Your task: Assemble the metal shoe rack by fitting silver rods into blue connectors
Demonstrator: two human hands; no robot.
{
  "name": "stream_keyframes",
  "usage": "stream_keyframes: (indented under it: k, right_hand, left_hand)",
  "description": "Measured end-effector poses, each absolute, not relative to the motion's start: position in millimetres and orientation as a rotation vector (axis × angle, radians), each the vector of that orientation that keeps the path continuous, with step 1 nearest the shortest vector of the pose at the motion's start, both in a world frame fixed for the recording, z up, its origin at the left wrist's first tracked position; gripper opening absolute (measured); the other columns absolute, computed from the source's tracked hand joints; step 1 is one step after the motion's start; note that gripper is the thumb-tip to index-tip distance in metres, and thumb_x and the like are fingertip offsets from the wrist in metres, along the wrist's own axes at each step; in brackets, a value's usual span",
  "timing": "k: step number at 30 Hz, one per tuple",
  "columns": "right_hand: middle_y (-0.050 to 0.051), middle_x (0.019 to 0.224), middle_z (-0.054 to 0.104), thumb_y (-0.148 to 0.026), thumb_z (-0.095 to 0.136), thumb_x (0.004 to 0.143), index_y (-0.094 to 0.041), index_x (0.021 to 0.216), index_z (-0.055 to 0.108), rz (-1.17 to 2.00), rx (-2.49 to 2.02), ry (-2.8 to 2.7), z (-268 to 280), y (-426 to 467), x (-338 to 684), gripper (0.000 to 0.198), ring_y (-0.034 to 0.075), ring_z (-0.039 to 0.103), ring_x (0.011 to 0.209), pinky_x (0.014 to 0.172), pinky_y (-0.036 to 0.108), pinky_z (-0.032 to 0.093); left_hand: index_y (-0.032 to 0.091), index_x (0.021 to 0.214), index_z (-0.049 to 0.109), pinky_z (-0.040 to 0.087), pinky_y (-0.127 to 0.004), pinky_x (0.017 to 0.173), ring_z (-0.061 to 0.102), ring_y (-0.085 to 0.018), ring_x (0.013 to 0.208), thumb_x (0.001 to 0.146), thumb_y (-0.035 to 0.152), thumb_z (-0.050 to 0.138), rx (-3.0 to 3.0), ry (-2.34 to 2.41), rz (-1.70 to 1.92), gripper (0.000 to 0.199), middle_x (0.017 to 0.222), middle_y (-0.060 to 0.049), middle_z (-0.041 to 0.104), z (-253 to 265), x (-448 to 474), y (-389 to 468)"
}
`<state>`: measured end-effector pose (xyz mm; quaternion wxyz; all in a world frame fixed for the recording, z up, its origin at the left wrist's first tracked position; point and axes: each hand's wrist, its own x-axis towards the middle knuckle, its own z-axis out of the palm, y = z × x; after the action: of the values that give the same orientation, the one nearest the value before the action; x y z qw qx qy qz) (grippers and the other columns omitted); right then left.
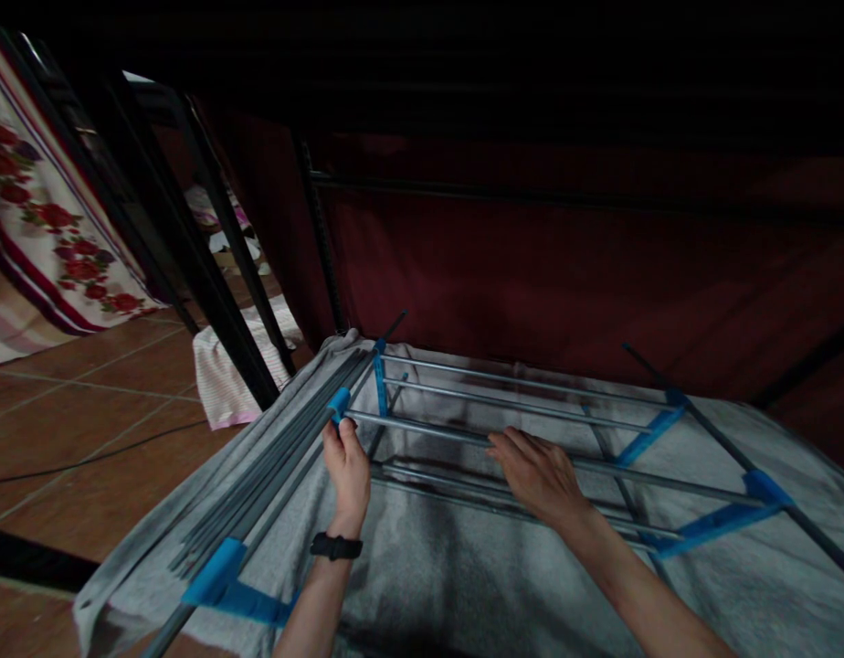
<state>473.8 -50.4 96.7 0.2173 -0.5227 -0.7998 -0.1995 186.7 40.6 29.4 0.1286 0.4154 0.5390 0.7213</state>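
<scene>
My left hand, with a dark band on its wrist, pinches a blue plastic connector at the left end of a grey metal rod. My right hand is closed over the same rod near its middle, its fingertips hidden behind the palm side. The rod runs across to a second blue connector on the right side pole. Other crosswise rods and blue brackets form a rack-like frame around both hands. A larger blue bracket sits on the left pole, nearer to me.
A bundle of loose grey rods lies along the left edge of the grey cloth under the frame. Black metal posts stand at left. Behind hangs a dark red sheet. A flowered blanket hangs over the tiled floor.
</scene>
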Motion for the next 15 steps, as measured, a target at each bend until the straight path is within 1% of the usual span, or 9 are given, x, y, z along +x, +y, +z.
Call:
stream_keyframes:
  k: [4, 10, 15]
  right_hand:
    - [0.003, 0.098, 0.074, -0.024, 0.056, 0.105, -0.023, 0.107, 0.07, -0.572, -1.429, -2.209, 97.9, -51.5, 474.2, 0.014, 0.016, 0.07, 0.084, 0.074, 0.03, 0.045]
    - [0.003, 0.097, 0.073, -0.023, 0.055, 0.105, -0.023, 0.108, 0.07, -0.582, -1.436, -2.225, 99.7, -53.1, 474.3, 0.015, 0.016, 0.07, 0.085, 0.073, 0.03, 0.045]
    - [0.002, 0.096, 0.074, -0.024, 0.054, 0.105, -0.024, 0.109, 0.069, -0.58, -1.439, -2.224, 97.6, -54.0, 474.4, 0.016, 0.017, 0.07, 0.085, 0.074, 0.031, 0.043]
  left_hand:
    - [0.019, 0.111, 0.064, 0.049, -0.038, 0.095, 0.062, -0.024, 0.096, 0.096, 0.063, 0.051, 1.208, 1.551, 2.076, 0.048, 0.104, -0.009, 0.067, 29.7, 186.8, 40.0]
    - [0.019, 0.111, 0.064, 0.05, -0.039, 0.096, 0.063, -0.025, 0.096, 0.096, 0.063, 0.051, 1.186, 1.557, 2.064, 0.049, 0.104, -0.009, 0.068, 29.5, 187.7, 39.6]
    - [0.019, 0.114, 0.064, 0.05, -0.04, 0.102, 0.064, -0.026, 0.106, 0.097, 0.062, 0.051, 1.205, 1.552, 2.079, 0.048, 0.11, -0.011, 0.068, 29.0, 188.0, 39.5]
